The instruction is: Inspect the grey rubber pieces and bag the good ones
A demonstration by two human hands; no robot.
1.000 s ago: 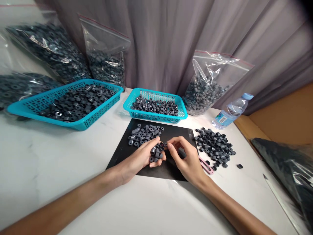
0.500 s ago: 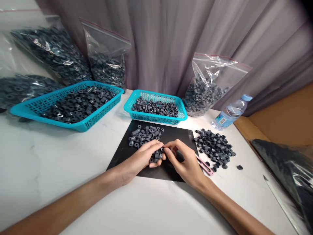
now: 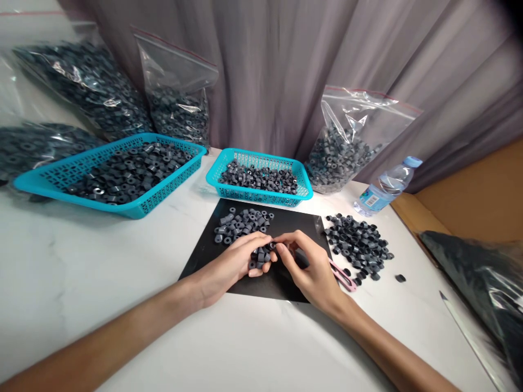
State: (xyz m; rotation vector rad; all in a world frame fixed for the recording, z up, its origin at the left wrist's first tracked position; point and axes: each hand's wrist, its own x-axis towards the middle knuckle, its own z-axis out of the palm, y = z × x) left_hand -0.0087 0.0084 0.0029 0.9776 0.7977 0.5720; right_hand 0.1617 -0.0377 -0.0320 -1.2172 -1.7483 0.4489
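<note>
My left hand (image 3: 241,258) is closed around a handful of small dark grey plastic rings (image 3: 260,258), which show in the cupped palm. My right hand (image 3: 312,269) comes in from the right, thumb and forefinger pinched on one ring (image 3: 272,246) at my left thumb tip. Both hands are over a black mat (image 3: 200,247). A pile of loose grey rings (image 3: 245,223) lies on the mat just beyond my left hand. A pink-handled tool (image 3: 345,277) sticks out beside my right wrist; whether my hand touches it I cannot tell.
Two blue baskets (image 3: 143,211) (image 3: 261,195) of rings stand behind. To the right are a pile of dark pieces (image 3: 362,247) and a water bottle (image 3: 386,188). Zip bags (image 3: 180,109) of rings line the curtain (image 3: 265,71). A cardboard box (image 3: 482,201) borders the right side.
My right fingertips have shifted slightly to the right, and the ring at my left thumb tip shows more. The piles and baskets are unchanged.
</note>
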